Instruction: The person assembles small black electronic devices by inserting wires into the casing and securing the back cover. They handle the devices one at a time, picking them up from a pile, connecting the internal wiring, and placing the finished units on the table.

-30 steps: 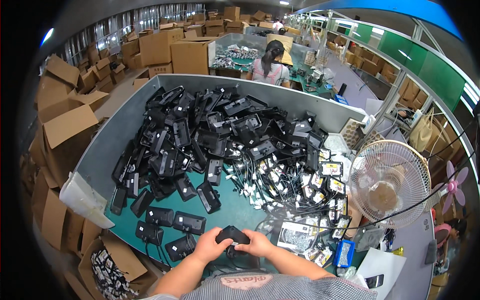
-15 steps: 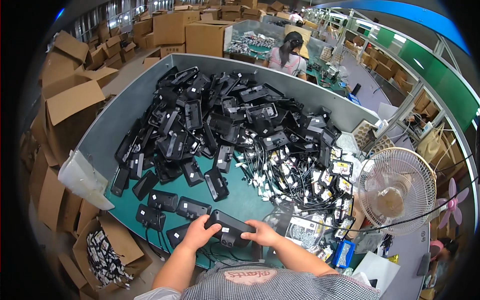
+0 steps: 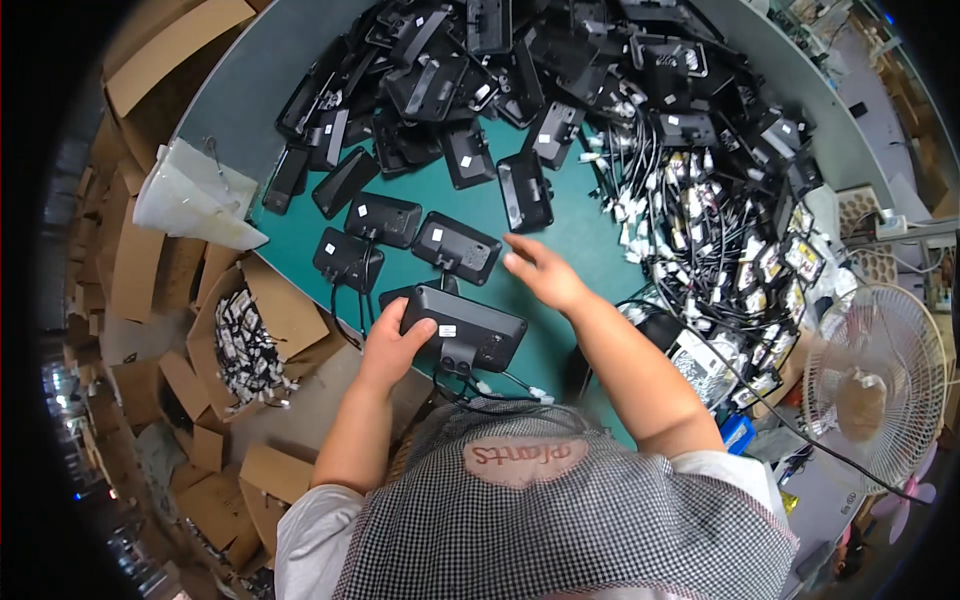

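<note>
My left hand [image 3: 392, 345] grips the left end of a black plastic housing [image 3: 478, 328], thumb on top beside a small white label. That housing has a hinged bracket on its near side, with black cable and white plugs by it. My right hand [image 3: 545, 276] is off it, fingers apart and holding nothing, just right of a second black housing [image 3: 456, 248] lying on the green table [image 3: 575, 235]. Two more labelled housings with cables, one at the back [image 3: 384, 220] and one at the left [image 3: 347, 260], lie close by. Part of another housing is hidden beneath the held one.
A heap of black housings [image 3: 430, 85] fills the far side. Cables with white plugs [image 3: 650, 210] and small boards lie at the right, near a wire fan [image 3: 868, 390]. A white plastic sheet [image 3: 195, 200] hangs at the left edge, above a cardboard box [image 3: 290, 310] of cables.
My right hand has let go of the housing and moved up and away from it. My left hand still holds it. The view has tilted down toward the apron.
</note>
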Tool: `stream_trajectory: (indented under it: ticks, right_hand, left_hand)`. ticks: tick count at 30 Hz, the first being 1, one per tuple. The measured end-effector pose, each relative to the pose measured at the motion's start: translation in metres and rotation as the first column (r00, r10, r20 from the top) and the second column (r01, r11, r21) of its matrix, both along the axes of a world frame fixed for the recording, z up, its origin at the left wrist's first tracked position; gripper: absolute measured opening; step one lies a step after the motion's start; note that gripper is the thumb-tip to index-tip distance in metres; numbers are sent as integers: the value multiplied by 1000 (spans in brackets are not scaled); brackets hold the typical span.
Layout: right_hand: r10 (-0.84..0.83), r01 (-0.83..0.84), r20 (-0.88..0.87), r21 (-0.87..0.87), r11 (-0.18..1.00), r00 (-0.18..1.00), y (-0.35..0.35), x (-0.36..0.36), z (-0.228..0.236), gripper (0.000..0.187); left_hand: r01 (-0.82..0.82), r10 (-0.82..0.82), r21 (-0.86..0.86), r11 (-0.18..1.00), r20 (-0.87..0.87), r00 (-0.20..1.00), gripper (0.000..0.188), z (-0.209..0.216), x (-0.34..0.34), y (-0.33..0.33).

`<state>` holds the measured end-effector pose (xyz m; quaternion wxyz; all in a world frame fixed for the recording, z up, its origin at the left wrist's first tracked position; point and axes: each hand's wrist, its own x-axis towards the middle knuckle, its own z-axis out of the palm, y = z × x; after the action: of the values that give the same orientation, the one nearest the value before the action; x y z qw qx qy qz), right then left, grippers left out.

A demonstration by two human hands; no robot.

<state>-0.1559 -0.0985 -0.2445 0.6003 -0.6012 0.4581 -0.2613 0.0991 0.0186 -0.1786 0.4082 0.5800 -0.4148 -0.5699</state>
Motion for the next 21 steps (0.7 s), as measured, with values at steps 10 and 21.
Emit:
stream_trajectory:
  ticks: [10, 21]
  right_hand:
    - [-223, 144, -400, -219, 965, 889, -69, 11, -91, 65]
    - [-235, 197, -197, -197, 960, 952, -40, -13, -58, 57]
  left_hand:
    - [-94, 104, 101, 990, -99, 990, 31, -3, -5, -47]
    - [-61, 61, 572, 818, 19, 998, 37, -102, -28, -205]
